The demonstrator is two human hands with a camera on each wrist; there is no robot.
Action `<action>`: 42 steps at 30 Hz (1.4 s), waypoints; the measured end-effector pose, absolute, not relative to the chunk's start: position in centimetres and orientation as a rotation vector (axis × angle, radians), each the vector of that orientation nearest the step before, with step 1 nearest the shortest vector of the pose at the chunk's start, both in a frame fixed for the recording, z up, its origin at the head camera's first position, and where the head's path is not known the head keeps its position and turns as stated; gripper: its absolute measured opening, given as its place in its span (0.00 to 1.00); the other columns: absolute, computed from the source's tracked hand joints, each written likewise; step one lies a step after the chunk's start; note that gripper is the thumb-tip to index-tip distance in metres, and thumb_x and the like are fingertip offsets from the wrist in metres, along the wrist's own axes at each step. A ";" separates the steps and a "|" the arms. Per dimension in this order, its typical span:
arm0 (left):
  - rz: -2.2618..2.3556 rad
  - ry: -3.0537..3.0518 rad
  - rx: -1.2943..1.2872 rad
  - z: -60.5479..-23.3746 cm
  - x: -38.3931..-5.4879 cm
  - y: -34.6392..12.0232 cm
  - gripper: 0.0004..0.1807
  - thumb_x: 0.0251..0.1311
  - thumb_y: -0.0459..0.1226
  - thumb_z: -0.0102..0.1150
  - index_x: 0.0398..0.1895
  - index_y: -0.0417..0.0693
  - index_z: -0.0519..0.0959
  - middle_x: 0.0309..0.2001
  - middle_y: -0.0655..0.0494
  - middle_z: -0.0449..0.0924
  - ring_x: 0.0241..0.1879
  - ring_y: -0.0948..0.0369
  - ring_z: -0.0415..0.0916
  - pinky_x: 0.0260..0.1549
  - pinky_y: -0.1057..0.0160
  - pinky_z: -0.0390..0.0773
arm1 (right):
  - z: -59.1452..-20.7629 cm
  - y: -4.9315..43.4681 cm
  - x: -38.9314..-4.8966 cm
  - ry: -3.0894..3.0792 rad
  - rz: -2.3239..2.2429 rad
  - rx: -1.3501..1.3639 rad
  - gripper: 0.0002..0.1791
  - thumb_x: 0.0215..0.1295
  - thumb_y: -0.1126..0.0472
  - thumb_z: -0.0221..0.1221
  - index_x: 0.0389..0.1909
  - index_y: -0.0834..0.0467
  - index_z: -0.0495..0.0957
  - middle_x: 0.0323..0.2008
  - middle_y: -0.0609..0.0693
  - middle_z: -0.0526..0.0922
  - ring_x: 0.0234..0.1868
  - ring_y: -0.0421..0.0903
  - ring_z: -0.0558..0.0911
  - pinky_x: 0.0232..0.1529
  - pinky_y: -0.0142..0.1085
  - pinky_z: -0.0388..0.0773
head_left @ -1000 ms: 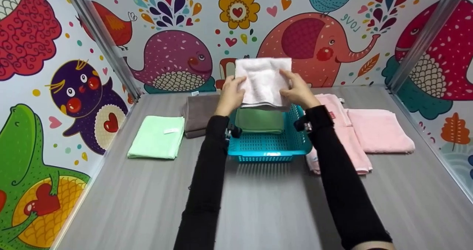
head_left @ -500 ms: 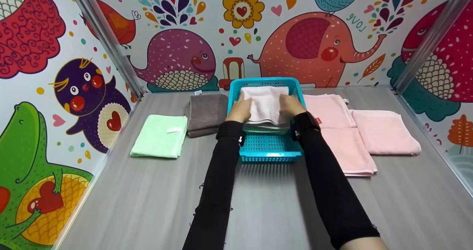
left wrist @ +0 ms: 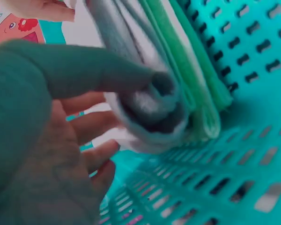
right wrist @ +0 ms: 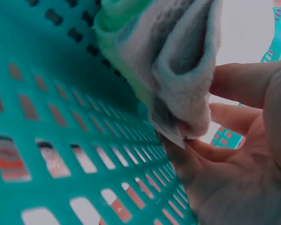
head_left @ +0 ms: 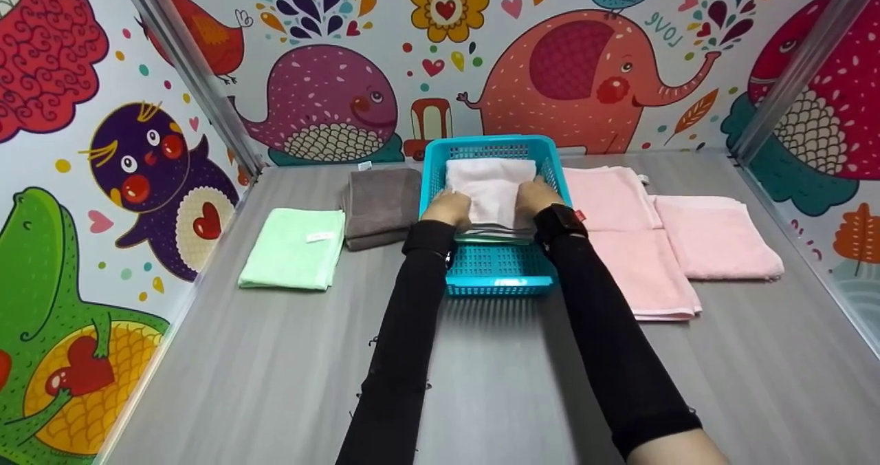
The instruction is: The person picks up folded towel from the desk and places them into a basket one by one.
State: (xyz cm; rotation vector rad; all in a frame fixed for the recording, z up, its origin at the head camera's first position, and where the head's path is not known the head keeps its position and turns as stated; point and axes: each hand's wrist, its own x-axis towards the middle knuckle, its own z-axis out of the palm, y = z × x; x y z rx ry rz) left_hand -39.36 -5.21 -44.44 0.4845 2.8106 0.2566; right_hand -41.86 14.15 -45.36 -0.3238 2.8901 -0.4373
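Note:
A folded white towel (head_left: 491,176) lies inside a turquoise basket (head_left: 502,283), on top of a folded green towel (left wrist: 189,65). My left hand (head_left: 450,208) grips the white towel's left side; the left wrist view has the thumb (left wrist: 131,77) at the folded edge and fingers on its other side. At the right side, my right hand (head_left: 537,199) holds the same towel, its thumb (right wrist: 246,82) and fingers around the edge. A small white tag (right wrist: 166,124) hangs there beside the basket's slotted wall (right wrist: 79,122).
Left of the basket lie a folded mint-green towel (head_left: 292,248) and folded grey-brown towels (head_left: 381,207). To its right are a pink towel (head_left: 636,265) and a thicker pink one (head_left: 718,238). A cartoon-printed back wall (head_left: 440,93) stands close behind.
Both hands have lowered the white towel from above the basket onto the green towel inside it. Over the last half second they have shifted only slightly, staying at its sides.

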 end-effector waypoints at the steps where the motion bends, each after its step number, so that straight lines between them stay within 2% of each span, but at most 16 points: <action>1: 0.244 2.803 0.480 -44.4 -39.3 -5.2 0.10 0.70 0.29 0.54 0.27 0.43 0.73 0.53 0.40 0.84 0.72 0.44 0.67 0.80 0.50 0.53 | -45.3 14.1 -41.8 2.881 -0.411 -0.334 0.20 0.55 0.69 0.58 0.48 0.77 0.82 0.57 0.77 0.77 0.56 0.64 0.75 0.63 0.55 0.76; 2: 0.238 2.794 0.479 -44.3 -39.3 -5.2 0.12 0.70 0.29 0.54 0.25 0.44 0.71 0.53 0.39 0.84 0.75 0.44 0.63 0.81 0.49 0.49 | -45.2 14.1 -41.7 2.871 -0.389 -0.345 0.21 0.56 0.69 0.57 0.48 0.77 0.82 0.58 0.77 0.77 0.56 0.64 0.76 0.63 0.55 0.75; 4: 0.232 2.775 0.480 -44.2 -39.2 -5.1 0.14 0.70 0.30 0.53 0.24 0.46 0.68 0.51 0.40 0.84 0.74 0.44 0.65 0.80 0.49 0.49 | -45.1 14.1 -41.5 2.856 -0.345 -0.370 0.20 0.57 0.70 0.55 0.48 0.76 0.81 0.57 0.76 0.79 0.57 0.64 0.77 0.64 0.54 0.74; 7: 0.232 2.766 0.487 -44.1 -39.1 -5.2 0.14 0.71 0.31 0.52 0.24 0.46 0.68 0.44 0.43 0.83 0.59 0.47 0.75 0.76 0.51 0.60 | -44.8 14.1 -41.0 2.865 -0.313 -0.416 0.17 0.59 0.71 0.52 0.45 0.76 0.82 0.54 0.74 0.82 0.55 0.65 0.78 0.64 0.54 0.74; 9: 0.232 2.774 0.493 -44.2 -39.0 -5.2 0.14 0.71 0.31 0.52 0.24 0.46 0.68 0.43 0.44 0.82 0.47 0.50 0.73 0.70 0.51 0.66 | -44.7 14.0 -40.7 2.885 -0.330 -0.432 0.15 0.61 0.72 0.51 0.42 0.76 0.82 0.51 0.74 0.83 0.51 0.62 0.79 0.61 0.53 0.75; 12: 0.236 2.788 0.500 -44.2 -39.0 -5.3 0.09 0.70 0.31 0.53 0.29 0.43 0.74 0.46 0.44 0.83 0.43 0.51 0.71 0.64 0.51 0.71 | -44.9 13.9 -40.8 2.918 -0.377 -0.421 0.14 0.60 0.72 0.52 0.40 0.76 0.83 0.49 0.73 0.84 0.48 0.60 0.78 0.56 0.53 0.75; 14: 0.244 2.801 0.505 -44.1 -39.0 -5.3 0.06 0.69 0.32 0.54 0.37 0.40 0.80 0.50 0.42 0.85 0.46 0.49 0.75 0.64 0.50 0.72 | -45.2 13.9 -41.2 2.943 -0.395 -0.385 0.16 0.61 0.71 0.52 0.42 0.76 0.83 0.51 0.75 0.83 0.50 0.62 0.78 0.57 0.54 0.75; 17: 0.265 2.812 0.504 -43.6 -38.9 -5.3 0.13 0.70 0.34 0.56 0.53 0.40 0.81 0.54 0.42 0.84 0.52 0.47 0.78 0.62 0.49 0.74 | -45.0 13.5 -41.9 2.987 -0.366 -0.356 0.20 0.61 0.69 0.52 0.49 0.78 0.82 0.58 0.79 0.77 0.60 0.70 0.76 0.65 0.58 0.73; 20: 0.315 2.811 0.520 -43.0 -38.5 -5.4 0.23 0.71 0.35 0.55 0.67 0.42 0.75 0.62 0.43 0.80 0.60 0.47 0.77 0.65 0.48 0.73 | -43.9 13.2 -41.7 3.025 -0.366 -0.382 0.22 0.64 0.69 0.50 0.53 0.77 0.80 0.63 0.80 0.71 0.61 0.73 0.76 0.67 0.60 0.72; 24: 0.432 2.814 0.575 -41.6 -37.4 -6.3 0.31 0.72 0.38 0.55 0.78 0.47 0.66 0.73 0.46 0.72 0.71 0.48 0.70 0.71 0.47 0.69 | -41.7 13.1 -40.7 3.044 -0.412 -0.452 0.24 0.66 0.65 0.55 0.60 0.72 0.78 0.67 0.75 0.70 0.64 0.72 0.74 0.69 0.60 0.70; 29: 0.575 2.880 0.660 -39.7 -35.0 -8.8 0.33 0.73 0.46 0.58 0.79 0.51 0.66 0.75 0.49 0.70 0.74 0.48 0.67 0.73 0.45 0.66 | -39.3 13.7 -39.0 3.068 -0.495 -0.539 0.32 0.69 0.56 0.62 0.71 0.63 0.72 0.75 0.67 0.65 0.75 0.68 0.64 0.73 0.61 0.65; 36: 0.636 3.056 0.667 -40.5 -30.9 -13.7 0.32 0.74 0.48 0.59 0.77 0.50 0.68 0.75 0.47 0.70 0.74 0.46 0.67 0.71 0.40 0.67 | -38.2 16.1 -36.1 3.055 -0.749 -0.600 0.34 0.71 0.55 0.63 0.75 0.59 0.69 0.75 0.65 0.65 0.73 0.65 0.69 0.71 0.61 0.68; 38: 0.672 3.086 0.616 -41.5 -30.0 -14.5 0.34 0.74 0.49 0.60 0.79 0.49 0.65 0.77 0.46 0.67 0.74 0.44 0.66 0.70 0.37 0.67 | -38.6 17.3 -35.2 3.058 -0.814 -0.596 0.34 0.71 0.56 0.63 0.76 0.59 0.68 0.73 0.66 0.67 0.70 0.65 0.71 0.70 0.61 0.69; 42: 0.772 3.070 0.524 -43.6 -29.0 -14.6 0.44 0.75 0.52 0.57 0.84 0.45 0.51 0.79 0.39 0.59 0.76 0.39 0.61 0.70 0.34 0.66 | -40.1 20.0 -33.8 3.083 -0.999 -0.491 0.36 0.73 0.51 0.63 0.76 0.59 0.67 0.70 0.68 0.69 0.63 0.65 0.77 0.63 0.61 0.76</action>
